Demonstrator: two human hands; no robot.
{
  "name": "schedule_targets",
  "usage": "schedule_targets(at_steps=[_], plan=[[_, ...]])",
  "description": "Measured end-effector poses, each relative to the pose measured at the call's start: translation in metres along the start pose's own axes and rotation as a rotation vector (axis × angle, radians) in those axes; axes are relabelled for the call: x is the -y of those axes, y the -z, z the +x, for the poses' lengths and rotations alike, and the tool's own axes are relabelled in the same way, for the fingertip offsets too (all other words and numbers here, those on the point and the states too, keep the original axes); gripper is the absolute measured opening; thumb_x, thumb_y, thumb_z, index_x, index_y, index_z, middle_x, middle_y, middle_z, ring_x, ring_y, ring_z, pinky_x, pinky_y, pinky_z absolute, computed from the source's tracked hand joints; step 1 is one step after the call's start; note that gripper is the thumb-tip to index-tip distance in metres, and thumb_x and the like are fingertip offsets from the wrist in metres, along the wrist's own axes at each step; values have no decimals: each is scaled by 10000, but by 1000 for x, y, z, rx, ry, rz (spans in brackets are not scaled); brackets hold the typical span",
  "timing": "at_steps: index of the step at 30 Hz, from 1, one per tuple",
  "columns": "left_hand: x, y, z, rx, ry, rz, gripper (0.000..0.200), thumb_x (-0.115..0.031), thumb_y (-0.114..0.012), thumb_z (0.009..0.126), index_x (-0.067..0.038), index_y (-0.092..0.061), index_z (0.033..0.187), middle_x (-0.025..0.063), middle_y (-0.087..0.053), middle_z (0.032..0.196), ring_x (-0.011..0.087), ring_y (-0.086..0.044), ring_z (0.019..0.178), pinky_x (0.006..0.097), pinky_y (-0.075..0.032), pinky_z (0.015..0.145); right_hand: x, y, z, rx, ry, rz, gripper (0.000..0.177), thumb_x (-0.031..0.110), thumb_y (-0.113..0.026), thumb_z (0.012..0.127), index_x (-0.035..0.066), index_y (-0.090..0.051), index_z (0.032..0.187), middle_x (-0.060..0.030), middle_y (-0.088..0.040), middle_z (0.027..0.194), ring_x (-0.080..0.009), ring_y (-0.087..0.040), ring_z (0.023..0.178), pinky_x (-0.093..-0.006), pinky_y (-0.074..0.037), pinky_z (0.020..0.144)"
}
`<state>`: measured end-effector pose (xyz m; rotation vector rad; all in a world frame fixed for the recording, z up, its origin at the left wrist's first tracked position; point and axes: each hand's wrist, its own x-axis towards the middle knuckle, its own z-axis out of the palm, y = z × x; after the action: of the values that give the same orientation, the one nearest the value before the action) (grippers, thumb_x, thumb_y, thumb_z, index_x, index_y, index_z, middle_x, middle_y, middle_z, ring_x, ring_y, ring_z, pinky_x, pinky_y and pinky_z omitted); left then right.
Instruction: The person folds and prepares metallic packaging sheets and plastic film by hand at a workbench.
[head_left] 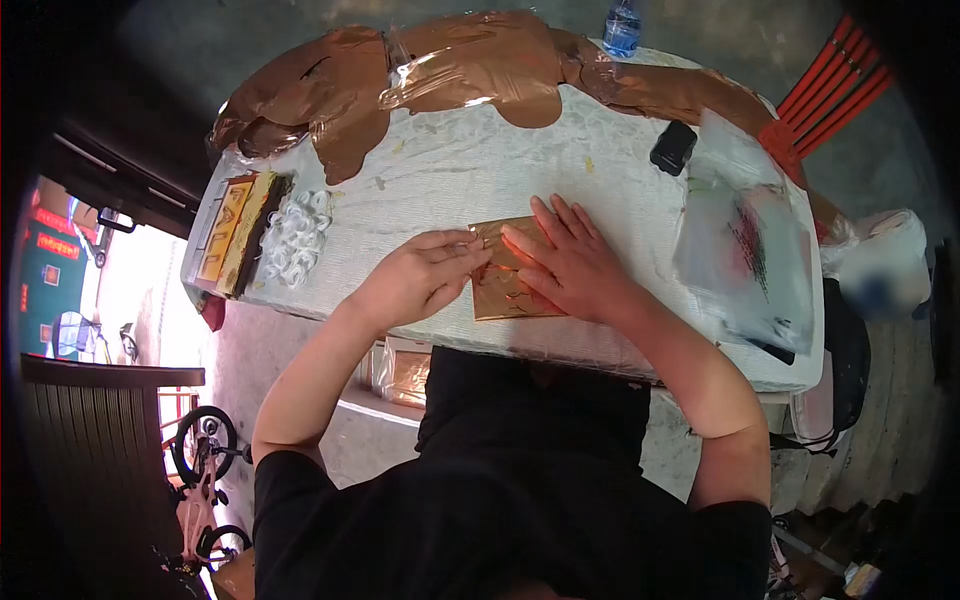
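A square, shiny gold foil sheet (497,292) lies flat near the front edge of the white-covered table (430,190). At its left edge is my left hand (430,272), thumb and fingers pinched together on the upper left part of the sheet. Resting flat across the sheet's right side is my right hand (580,265), with its fingers spread. It covers much of that side, so part of the foil is hidden. Fine creases or lines show on the sheet between the two hands.
Brown shiny film (470,70) lies along the far edge. White rings (298,238) and a yellow-gold packet (228,228) sit left. A black box (674,148) and clear plastic bags (730,250) lie right. A water bottle (621,30) and red chair (830,90) stand beyond.
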<state>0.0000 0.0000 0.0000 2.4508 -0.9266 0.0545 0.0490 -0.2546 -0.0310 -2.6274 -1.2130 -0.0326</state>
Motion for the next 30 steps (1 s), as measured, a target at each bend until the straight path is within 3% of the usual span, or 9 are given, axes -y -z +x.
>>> schedule_targets(at_steps=[2, 11, 17, 18, 22, 25, 30], plan=[[0, 0, -1, 15, -130, 128, 414, -156, -633, 806, -53, -584, 1204, 143, -538, 1268, 321, -507, 1163, 401, -436, 959, -1, -1, 0, -10, -5, 8, 514, 434, -403, 941, 287, -318, 1426, -142, -154, 1516, -341, -128, 1400, -457, -90, 1136], [-8, 11, -5, 105, -161, 189, 417, -311, -586, 855, -163, -569, 1245, 159, -497, 1300, 335, -464, 1207, 427, -391, 997, 2, 5, 0, 7, -5, -1, 503, 415, -395, 948, 281, -316, 1426, -143, -158, 1515, -339, -129, 1400, -451, -88, 1138], [-24, 8, -16, 64, -194, 200, 501, -329, -626, 809, -118, -548, 1256, 150, -509, 1286, 331, -489, 1175, 418, -416, 975, 5, 5, -12, -15, 98, -10, 506, 389, -428, 937, 274, -331, 1420, -174, -193, 1497, -364, -179, 1382, -465, -118, 1128], [-29, 4, -19, -9, -217, 198, 522, -299, -662, 767, -60, -557, 1219, 139, -552, 1227, 327, -522, 1129, 408, -442, 944, 10, 5, -17, -12, 99, -7, 506, 389, -428, 937, 274, -331, 1420, -174, -193, 1497, -364, -179, 1382, -465, -118, 1128], [-47, -18, -35, -212, -191, 262, 473, -215, -696, 704, -16, -591, 1119, 114, -612, 1107, 302, -573, 1046, 384, -483, 875, 29, 10, -33, -29, 135, 20, 516, 393, -452, 927, 253, -348, 1413, -196, -204, 1486, -381, -200, 1371, -477, -130, 1121], [-47, -26, -38, -266, -197, 274, 407, -202, -673, 724, -30, -608, 1088, 82, -616, 1046, 255, -581, 1006, 367, -484, 861, 36, 11, -41, -29, 140, 29, 530, 411, -452, 925, 244, -344, 1417, -204, -204, 1484, -382, -196, 1372, -479, -126, 1122], [-46, -20, -34, -233, -274, 353, 349, -161, -660, 684, -12, -642, 1000, 96, -631, 1004, 270, -613, 956, 356, -519, 776, 36, 15, -42, -11, 141, 8, 564, 444, -425, 936, 205, -310, 1433, -214, -196, 1485, -382, -180, 1378, -479, -117, 1122]])
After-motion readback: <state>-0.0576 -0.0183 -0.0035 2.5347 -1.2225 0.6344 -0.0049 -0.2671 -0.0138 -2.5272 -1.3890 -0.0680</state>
